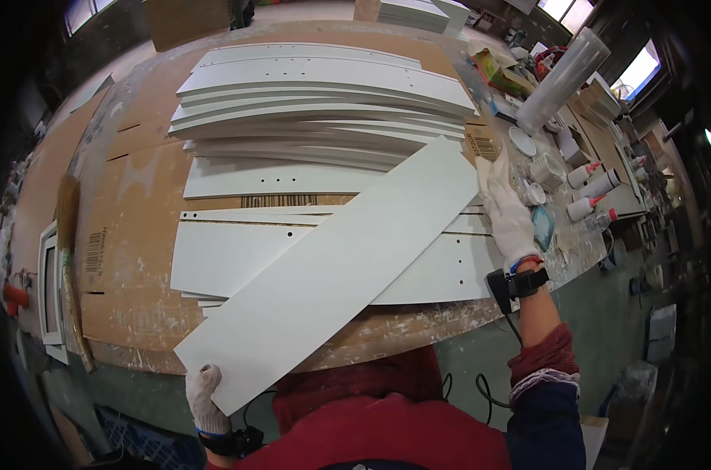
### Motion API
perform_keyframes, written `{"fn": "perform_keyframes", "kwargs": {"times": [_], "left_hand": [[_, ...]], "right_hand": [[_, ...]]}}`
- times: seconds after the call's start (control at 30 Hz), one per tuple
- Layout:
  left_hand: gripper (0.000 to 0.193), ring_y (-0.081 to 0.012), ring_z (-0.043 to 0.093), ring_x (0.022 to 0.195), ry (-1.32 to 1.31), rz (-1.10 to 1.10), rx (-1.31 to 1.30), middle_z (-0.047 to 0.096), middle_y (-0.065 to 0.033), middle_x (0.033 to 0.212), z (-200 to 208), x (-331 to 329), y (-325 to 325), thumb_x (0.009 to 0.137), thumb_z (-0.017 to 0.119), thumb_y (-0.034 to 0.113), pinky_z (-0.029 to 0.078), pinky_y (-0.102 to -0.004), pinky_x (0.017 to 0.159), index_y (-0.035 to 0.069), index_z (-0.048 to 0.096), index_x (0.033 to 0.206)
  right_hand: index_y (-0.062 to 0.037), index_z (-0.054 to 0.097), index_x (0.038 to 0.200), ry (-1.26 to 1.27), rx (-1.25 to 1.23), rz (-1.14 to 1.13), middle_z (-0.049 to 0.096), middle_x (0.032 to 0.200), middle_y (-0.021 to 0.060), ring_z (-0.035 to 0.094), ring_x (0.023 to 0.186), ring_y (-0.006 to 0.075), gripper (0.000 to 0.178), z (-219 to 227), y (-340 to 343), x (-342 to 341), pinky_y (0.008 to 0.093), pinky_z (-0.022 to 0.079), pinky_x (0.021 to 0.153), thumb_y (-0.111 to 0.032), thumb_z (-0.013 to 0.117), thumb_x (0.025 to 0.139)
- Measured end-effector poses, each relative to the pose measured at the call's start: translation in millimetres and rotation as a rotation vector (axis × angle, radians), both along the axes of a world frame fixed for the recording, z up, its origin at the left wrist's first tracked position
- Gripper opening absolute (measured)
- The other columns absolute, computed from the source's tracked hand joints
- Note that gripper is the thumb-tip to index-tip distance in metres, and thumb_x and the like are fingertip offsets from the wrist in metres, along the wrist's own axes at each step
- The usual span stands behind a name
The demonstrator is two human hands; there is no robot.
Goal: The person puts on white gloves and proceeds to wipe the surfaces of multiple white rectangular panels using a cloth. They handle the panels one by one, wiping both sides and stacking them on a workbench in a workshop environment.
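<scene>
Holding a long, flat, white rectangular panel [332, 266] slantwise above the front of a paint-flecked brown worktable [449, 316], from the lower left near the body to the upper right. Gripping its lower left end with the left hand [204, 392], gloved in white knit, fingers drawn in narrow around the corner; unable to tell their exact placing under the panel. Reaching to the upper right end with the right hand [506, 207], in a matching white knit glove, fingers stretched nearly straight beside the corner; unable to tell a firm hold from a mere touch there. Wearing a black strapped device [525, 283] on the right wrist.

Lying partly beneath the raised panel, flat white boards with small dark holes [214, 254]. Piled behind these, a broad, uneven stack of white boards [308, 78], also with holes. Spread below both, flattened brown cardboard [136, 251].

Resting at the left, a long-handled brush with tan bristles [68, 204], just beside a white rectangular frame [44, 313]. Standing or lying at the right, a roll of clear plastic film [563, 82] and white bottles with red tips [582, 208].
</scene>
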State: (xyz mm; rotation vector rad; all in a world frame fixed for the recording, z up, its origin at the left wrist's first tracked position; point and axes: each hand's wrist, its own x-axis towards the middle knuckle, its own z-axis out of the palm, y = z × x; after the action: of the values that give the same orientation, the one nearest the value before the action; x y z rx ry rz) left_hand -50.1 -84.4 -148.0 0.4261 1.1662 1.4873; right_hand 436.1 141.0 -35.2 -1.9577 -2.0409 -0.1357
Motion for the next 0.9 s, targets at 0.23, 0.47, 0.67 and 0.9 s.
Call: {"fn": "perform_keyframes", "kwargs": {"times": [0.23, 0.47, 0.67, 0.9], "left_hand": [[0.030, -0.0204, 0.064, 0.087, 0.100, 0.205, -0.056, 0.060, -0.0114, 0.104, -30, -15, -19, 0.094, 0.051, 0.017, 0.056, -0.0340, 0.075, -0.003, 0.050, 0.116], [0.032, -0.0251, 0.064, 0.094, 0.137, 0.104, 0.061, 0.059, -0.0146, 0.108, -16, -62, -37, 0.094, 0.049, 0.016, 0.056, -0.0362, 0.081, -0.004, 0.048, 0.119], [0.032, -0.0272, 0.065, 0.095, -0.023, -0.010, 0.074, 0.059, -0.0172, 0.111, -2, -57, -24, 0.093, 0.049, 0.013, 0.056, -0.0383, 0.080, -0.006, 0.048, 0.119], [0.045, -0.0258, 0.059, 0.106, -0.226, 0.165, 0.113, 0.055, -0.0154, 0.122, 23, 17, -2, 0.098, 0.047, 0.031, 0.051, -0.0381, 0.088, -0.003, 0.043, 0.128]], "right_hand": [[-0.0139, 0.068, 0.111, 0.023, 0.251, 0.781, 0.061, 0.117, 0.0104, 0.061, 0.096, 0.0273, 0.036, 8, -83, -88, 0.0385, 0.052, 0.079, -0.012, 0.065, 0.075], [-0.0171, 0.067, 0.100, 0.038, 0.275, 1.006, 0.060, 0.084, -0.0016, 0.057, 0.063, 0.0190, 0.028, -22, -75, -71, 0.0292, 0.044, 0.052, -0.021, 0.073, 0.073], [-0.0054, 0.065, 0.116, 0.275, 0.275, 0.431, 0.061, 0.115, 0.0159, 0.064, 0.093, 0.0235, 0.032, -27, -23, -3, 0.0271, 0.053, 0.073, -0.005, 0.062, 0.084], [-0.0050, 0.058, 0.126, 0.203, 0.184, 0.184, 0.057, 0.123, 0.0163, 0.054, 0.113, 0.0336, 0.041, -8, 10, -22, 0.0395, 0.044, 0.097, -0.020, 0.061, 0.088]]}}
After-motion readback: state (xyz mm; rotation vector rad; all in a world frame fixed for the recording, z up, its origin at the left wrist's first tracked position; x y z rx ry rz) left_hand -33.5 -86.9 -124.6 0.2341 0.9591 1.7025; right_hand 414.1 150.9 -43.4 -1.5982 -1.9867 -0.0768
